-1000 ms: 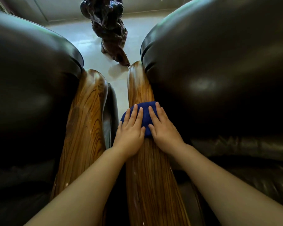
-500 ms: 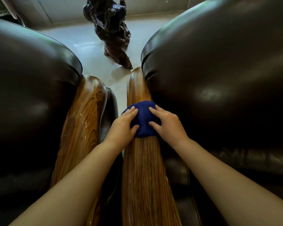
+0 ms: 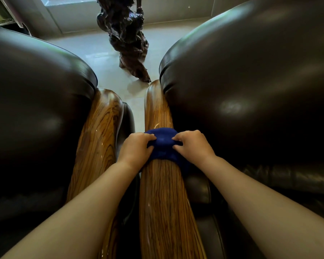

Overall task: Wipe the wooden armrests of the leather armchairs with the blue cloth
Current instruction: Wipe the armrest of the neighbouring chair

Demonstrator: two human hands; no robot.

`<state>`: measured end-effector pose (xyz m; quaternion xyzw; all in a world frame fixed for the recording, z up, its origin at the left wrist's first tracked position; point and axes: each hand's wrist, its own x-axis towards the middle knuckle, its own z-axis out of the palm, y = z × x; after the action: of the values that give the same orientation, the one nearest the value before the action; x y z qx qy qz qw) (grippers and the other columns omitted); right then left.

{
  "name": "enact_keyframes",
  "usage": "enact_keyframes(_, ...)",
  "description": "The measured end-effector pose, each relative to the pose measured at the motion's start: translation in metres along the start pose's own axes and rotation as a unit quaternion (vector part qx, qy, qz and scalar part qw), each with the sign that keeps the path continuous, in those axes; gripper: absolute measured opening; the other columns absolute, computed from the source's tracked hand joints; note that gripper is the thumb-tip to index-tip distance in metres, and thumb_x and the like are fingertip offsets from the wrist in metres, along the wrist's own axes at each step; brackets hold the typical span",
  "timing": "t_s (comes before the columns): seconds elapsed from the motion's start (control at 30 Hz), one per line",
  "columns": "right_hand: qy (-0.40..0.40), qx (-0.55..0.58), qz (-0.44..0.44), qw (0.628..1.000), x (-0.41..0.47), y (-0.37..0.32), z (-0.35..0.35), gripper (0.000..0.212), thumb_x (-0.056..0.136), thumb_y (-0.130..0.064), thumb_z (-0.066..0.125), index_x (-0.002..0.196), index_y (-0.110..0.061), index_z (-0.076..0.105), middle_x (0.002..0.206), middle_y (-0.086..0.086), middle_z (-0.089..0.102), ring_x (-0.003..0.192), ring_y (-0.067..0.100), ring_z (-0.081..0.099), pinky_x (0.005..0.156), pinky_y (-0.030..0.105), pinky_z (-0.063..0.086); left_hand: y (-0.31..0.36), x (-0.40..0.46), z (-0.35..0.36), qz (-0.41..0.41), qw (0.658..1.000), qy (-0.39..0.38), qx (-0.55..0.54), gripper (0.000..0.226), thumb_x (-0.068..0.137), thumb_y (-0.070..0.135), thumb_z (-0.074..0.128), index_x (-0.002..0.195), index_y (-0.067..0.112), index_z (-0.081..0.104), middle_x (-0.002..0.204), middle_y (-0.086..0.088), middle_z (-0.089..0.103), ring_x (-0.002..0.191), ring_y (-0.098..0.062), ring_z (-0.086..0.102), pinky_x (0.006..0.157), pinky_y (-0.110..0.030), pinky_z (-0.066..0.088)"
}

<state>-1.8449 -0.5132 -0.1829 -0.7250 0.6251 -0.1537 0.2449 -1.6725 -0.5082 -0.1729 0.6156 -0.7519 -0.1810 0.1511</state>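
A second ago both hands lay flat with fingers stretched forward over the blue cloth (image 3: pixel 163 144). Now the left hand (image 3: pixel 136 147) and right hand (image 3: pixel 193 144) curl, fingertips pinching it from either side, bunching it between them.

Both hands were down on the blue cloth (image 3: pixel 163 144), which draped over the right chair's wooden armrest (image 3: pixel 163 193). Left hand (image 3: pixel 137 148) clutched its left edge, right hand (image 3: pixel 193 144) its right, fingers curled into the fabric. A second wooden armrest (image 3: pixel 97 139) ran alongside, dark leather armchairs (image 3: pixel 251 90) flanking, a gnarled dark sculpture (image 3: pixel 125 34) standing on the pale floor (image 3: pixel 94 47) beyond.
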Motion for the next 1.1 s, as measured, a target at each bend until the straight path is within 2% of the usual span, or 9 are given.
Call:
enact_keyframes(0.13, -0.07, 0.01, -0.004, 0.997, -0.014, -0.01, -0.031, 0.018, 0.079, -0.021, 0.068, 0.096, -0.019, 0.067, 0.096, -0.003, 0.064, 0.089, 0.013, 0.061, 0.078, 0.029, 0.051, 0.017, -0.007, -0.027, 0.013, 0.993, -0.093, 0.067, 0.027, 0.084, 0.017, 0.057, 0.11, 0.022, 0.062, 0.108, -0.002, 0.066, 0.098, -0.019, 0.061, 0.087, -0.035, 0.048)
enact_keyframes(0.27, -0.08, 0.056, 0.007, 0.995, -0.031, -0.03, -0.078, 0.018, 0.076, -0.024, 0.071, 0.094, -0.021, 0.068, 0.089, -0.008, 0.063, 0.084, 0.008, 0.06, 0.073, 0.026, 0.051, 0.04, -0.013, -0.071, -0.015, 0.994, -0.106, -0.015, 0.021, 0.079, 0.014, 0.064, 0.099, 0.019, 0.067, 0.09, 0.004, 0.066, 0.084, -0.011, 0.062, 0.076, -0.03, 0.055)
enact_keyframes(0.33, -0.077, 0.083, 0.008, 0.993, -0.047, -0.043, -0.109, 0.02, 0.075, -0.023, 0.073, 0.095, -0.021, 0.067, 0.091, -0.006, 0.066, 0.085, 0.007, 0.061, 0.073, 0.025, 0.05, 0.058, -0.021, -0.1, -0.017, 0.992, -0.11, -0.059, 0.018, 0.077, 0.013, 0.067, 0.095, 0.017, 0.068, 0.078, 0.011, 0.063, 0.076, -0.005, 0.061, 0.064, -0.018, 0.05)
enact_keyframes(0.4, -0.072, 0.096, 0.0, 0.993, -0.061, -0.052, -0.134, 0.021, 0.074, -0.021, 0.073, 0.094, -0.021, 0.068, 0.09, -0.005, 0.067, 0.086, 0.008, 0.061, 0.073, 0.023, 0.05, 0.072, -0.027, -0.121, -0.018, 0.99, -0.114, -0.086, 0.016, 0.075, 0.012, 0.07, 0.088, 0.02, 0.067, 0.074, 0.011, 0.062, 0.073, -0.003, 0.06, 0.057, -0.013, 0.045)
enact_keyframes(0.67, 0.023, 0.083, -0.005, 0.996, -0.167, -0.098, -0.251, 0.02, 0.07, -0.02, 0.075, 0.089, -0.018, 0.072, 0.087, 0.0, 0.072, 0.081, 0.01, 0.065, 0.077, 0.028, 0.053, 0.174, -0.082, -0.212, 0.023, 0.985, -0.107, -0.136, 0.024, 0.068, 0.015, 0.074, 0.066, 0.034, 0.06, 0.07, 0.011, 0.064, 0.071, -0.003, 0.061, 0.061, -0.013, 0.044)
enact_keyframes(0.77, 0.058, 0.076, 0.009, 0.995, -0.219, -0.101, -0.296, 0.018, 0.067, -0.019, 0.075, 0.085, -0.018, 0.073, 0.083, 0.001, 0.073, 0.079, 0.011, 0.066, 0.077, 0.027, 0.053, 0.226, -0.108, -0.232, 0.05, 0.982, -0.109, -0.143, 0.024, 0.066, 0.012, 0.075, 0.066, 0.032, 0.061, 0.07, 0.01, 0.065, 0.071, -0.007, 0.062, 0.066, -0.019, 0.048)
enact_keyframes(0.9, 0.09, 0.082, 0.032, 0.992, -0.287, -0.087, -0.349, 0.014, 0.067, -0.019, 0.075, 0.08, -0.021, 0.072, 0.077, -0.005, 0.072, 0.073, 0.002, 0.065, 0.07, 0.016, 0.049, 0.297, -0.139, -0.24, 0.086, 0.98, -0.098, -0.153, 0.017, 0.063, 0.011, 0.075, 0.07, 0.024, 0.067, 0.071, 0.004, 0.068, 0.067, -0.009, 0.061, 0.062, -0.015, 0.048)
enact_keyframes(1.0, 0.115, 0.084, 0.051, 0.988, -0.348, -0.061, -0.387, 0.013, 0.068, -0.02, 0.075, 0.08, -0.023, 0.071, 0.073, -0.01, 0.069, 0.069, -0.003, 0.062, 0.063, 0.008, 0.045, 0.363, -0.165, -0.233, 0.122, 0.972, -0.123, -0.157, 0.018, 0.065, 0.006, 0.073, 0.077, 0.019, 0.069, 0.08, -0.006, 0.072, 0.075, -0.016, 0.065, 0.075, -0.026, 0.053)
enact_keyframes(1.1, 0.129, 0.081, 0.061, 0.986, -0.402, -0.027, -0.416, 0.011, 0.071, -0.021, 0.073, 0.08, -0.025, 0.07, 0.073, -0.008, 0.068, 0.07, 0.001, 0.063, 0.062, 0.011, 0.044, 0.427, -0.187, -0.215, 0.144, 0.968, -0.135, -0.155, 0.024, 0.067, 0.004, 0.07, 0.079, 0.024, 0.068, 0.084, -0.004, 0.072, 0.081, -0.017, 0.066, 0.078, -0.026, 0.052)
